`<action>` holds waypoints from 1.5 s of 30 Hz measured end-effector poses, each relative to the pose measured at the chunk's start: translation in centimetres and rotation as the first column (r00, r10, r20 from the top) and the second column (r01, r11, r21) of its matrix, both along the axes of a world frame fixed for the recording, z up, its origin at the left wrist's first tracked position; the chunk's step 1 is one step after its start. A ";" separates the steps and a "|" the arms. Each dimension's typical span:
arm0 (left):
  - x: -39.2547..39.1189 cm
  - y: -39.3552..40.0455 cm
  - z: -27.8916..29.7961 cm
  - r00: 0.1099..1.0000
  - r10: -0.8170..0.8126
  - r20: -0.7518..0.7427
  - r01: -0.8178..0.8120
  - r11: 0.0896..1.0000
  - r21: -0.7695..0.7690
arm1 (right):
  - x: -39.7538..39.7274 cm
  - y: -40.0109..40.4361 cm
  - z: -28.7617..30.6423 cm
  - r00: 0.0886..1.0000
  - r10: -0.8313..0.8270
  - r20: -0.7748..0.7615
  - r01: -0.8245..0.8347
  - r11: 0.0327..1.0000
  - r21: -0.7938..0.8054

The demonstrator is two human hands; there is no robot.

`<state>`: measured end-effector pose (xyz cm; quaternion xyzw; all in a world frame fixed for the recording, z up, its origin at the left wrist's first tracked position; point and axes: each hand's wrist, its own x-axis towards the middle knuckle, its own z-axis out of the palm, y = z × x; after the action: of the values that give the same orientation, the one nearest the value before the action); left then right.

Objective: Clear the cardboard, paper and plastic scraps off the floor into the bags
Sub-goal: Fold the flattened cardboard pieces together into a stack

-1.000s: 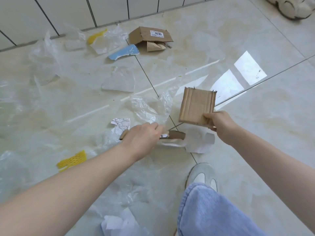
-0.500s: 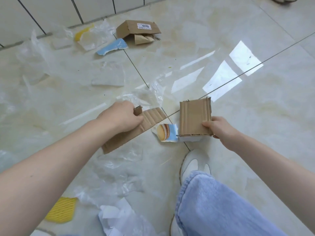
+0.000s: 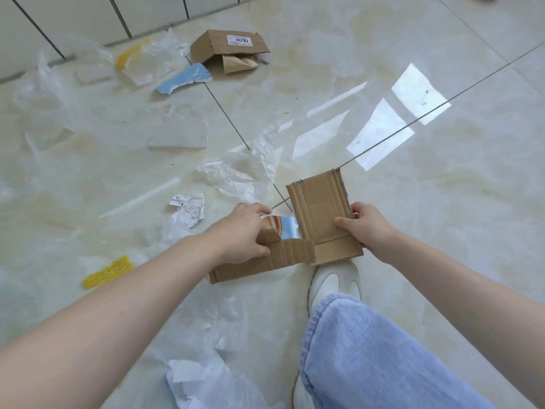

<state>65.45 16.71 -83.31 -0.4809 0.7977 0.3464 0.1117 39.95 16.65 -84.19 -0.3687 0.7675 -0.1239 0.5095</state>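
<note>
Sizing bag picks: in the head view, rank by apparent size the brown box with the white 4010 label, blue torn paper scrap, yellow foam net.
1. Brown box with white 4010 label, though farthest.
2-3. Blue torn paper scrap and yellow foam net: alike; the net lies nearer, so unranked.

Two hands are seen, the left hand (image 3: 240, 231) and the right hand (image 3: 368, 228). Three cardboard items are counted: a long strip (image 3: 265, 261), a squarer panel (image 3: 324, 214) and a flattened box with a label (image 3: 230, 51). Two yellow foam nets are found, one near (image 3: 107, 271) and one far (image 3: 128, 56). Two printed paper scraps, a blue one (image 3: 184, 78) and a picture one (image 3: 281, 227), and one crumpled receipt (image 3: 188, 211) are noted. One white shoe (image 3: 333, 283) is plainly shown. Several clear plastic sheets are scattered; an exact count cannot be made.
</note>
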 end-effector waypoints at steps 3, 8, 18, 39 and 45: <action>-1.1 0.7 -0.8 1.000 0.001 -0.019 -0.002 0.999 -0.034 | 0.4 0.3 0.0 1.000 0.004 0.004 -0.003 1.000 -0.031; -1.5 1.3 -1.2 1.000 0.026 -0.006 -0.027 0.995 -0.100 | 1.2 0.6 0.4 0.999 -0.014 0.040 0.017 0.997 -0.069; 0.8 -0.8 1.6 0.859 0.464 -0.217 -0.436 0.885 0.166 | 1.1 -1.4 1.9 0.986 -0.130 0.104 0.146 0.975 -0.168; 12.2 6.6 6.9 0.665 0.738 -0.115 -0.645 0.646 0.408 | 11.7 1.4 5.1 0.929 0.234 0.285 -0.215 0.972 -0.099; 15.1 14.3 6.5 0.326 0.945 0.042 -0.758 0.234 0.609 | 15.9 5.4 5.2 0.846 0.416 0.333 -0.475 0.872 0.118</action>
<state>80.56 30.99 -76.77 -0.7216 0.2690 0.6281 -0.1112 55.82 22.04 -78.99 -0.4624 0.5835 0.0202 0.6673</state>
